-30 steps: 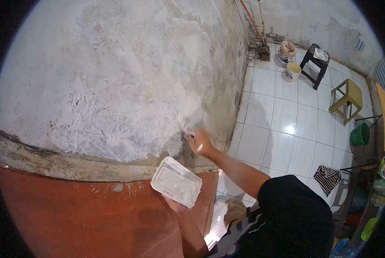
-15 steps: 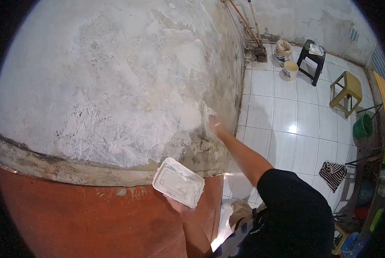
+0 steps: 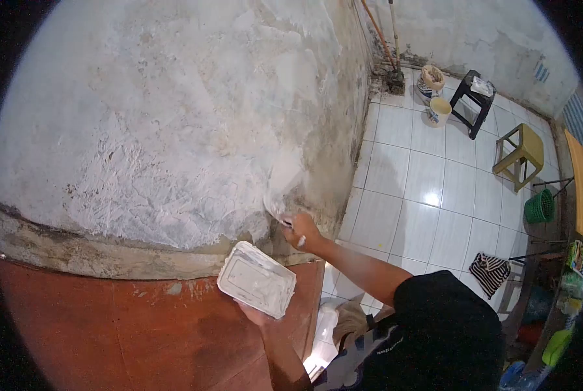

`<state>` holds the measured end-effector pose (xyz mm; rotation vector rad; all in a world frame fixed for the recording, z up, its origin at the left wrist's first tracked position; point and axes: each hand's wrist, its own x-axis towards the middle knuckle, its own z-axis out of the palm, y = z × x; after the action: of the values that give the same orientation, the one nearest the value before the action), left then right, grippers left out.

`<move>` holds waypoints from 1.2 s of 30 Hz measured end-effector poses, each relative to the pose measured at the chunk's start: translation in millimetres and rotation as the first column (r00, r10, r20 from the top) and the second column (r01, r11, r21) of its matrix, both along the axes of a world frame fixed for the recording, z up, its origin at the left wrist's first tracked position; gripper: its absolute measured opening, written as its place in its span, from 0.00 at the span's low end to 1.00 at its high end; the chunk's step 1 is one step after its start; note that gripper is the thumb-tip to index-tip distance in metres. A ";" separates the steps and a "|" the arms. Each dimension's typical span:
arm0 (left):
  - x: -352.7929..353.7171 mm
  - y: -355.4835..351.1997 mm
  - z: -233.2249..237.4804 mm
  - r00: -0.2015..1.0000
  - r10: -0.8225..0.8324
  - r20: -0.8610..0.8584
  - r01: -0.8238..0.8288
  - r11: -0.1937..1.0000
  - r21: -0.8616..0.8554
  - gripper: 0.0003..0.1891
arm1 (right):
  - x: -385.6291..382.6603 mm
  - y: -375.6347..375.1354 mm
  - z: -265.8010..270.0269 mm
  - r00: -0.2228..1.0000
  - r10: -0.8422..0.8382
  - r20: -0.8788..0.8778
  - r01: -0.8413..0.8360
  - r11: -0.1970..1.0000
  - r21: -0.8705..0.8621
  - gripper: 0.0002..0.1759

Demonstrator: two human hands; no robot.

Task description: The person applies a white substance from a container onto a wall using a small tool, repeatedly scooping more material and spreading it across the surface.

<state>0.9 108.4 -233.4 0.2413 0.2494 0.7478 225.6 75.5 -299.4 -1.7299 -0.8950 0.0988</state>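
Note:
My right hand [image 3: 305,232] is closed around the dark handle of a putty knife [image 3: 277,212], whose blade lies against the wall [image 3: 194,98]. A white smear of putty is on that hand. Rough white putty [image 3: 161,202] covers the lower part of the wall to the left of the blade. Below the knife, my left hand [image 3: 257,316] grips a shallow white plastic container [image 3: 256,279] from underneath, most of its fingers hidden. Putty is spread over the container's face and rim.
Reddish-brown boarding [image 3: 109,319] runs below the wall's ledge. On the white tiled floor [image 3: 422,169] stand a black stool [image 3: 474,98], an olive stool [image 3: 523,153], a cream bucket [image 3: 439,112] and a sack [image 3: 432,77]. A green basket [image 3: 539,207] and striped cloth [image 3: 489,274] are at right.
My right hand and the putty knife have moved down and left along the wall, closer to the container. The container has shifted slightly left, and the view has turned a little.

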 end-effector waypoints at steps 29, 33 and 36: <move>48.5 2.1 -0.6 0.970 -0.244 0.013 0.206 0.846 0.492 0.37 | 88.8 -34.0 -61.8 0.754 -0.067 -0.653 0.016 0.996 -0.084 0.14; 37.1 -0.1 -3.3 0.980 -0.200 -0.004 0.181 0.877 0.445 0.40 | 106.0 7.9 -86.3 0.713 -0.395 -0.579 0.346 0.917 -0.198 0.15; 30.4 -0.4 -0.5 0.988 -0.145 -0.048 0.153 0.916 0.372 0.39 | 107.6 37.7 -70.8 0.746 -0.384 -0.544 0.395 0.913 -0.102 0.14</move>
<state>31.3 108.1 -233.9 0.6254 0.1024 0.6370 333.2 113.2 -370.2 -1.6985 -0.0911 0.2972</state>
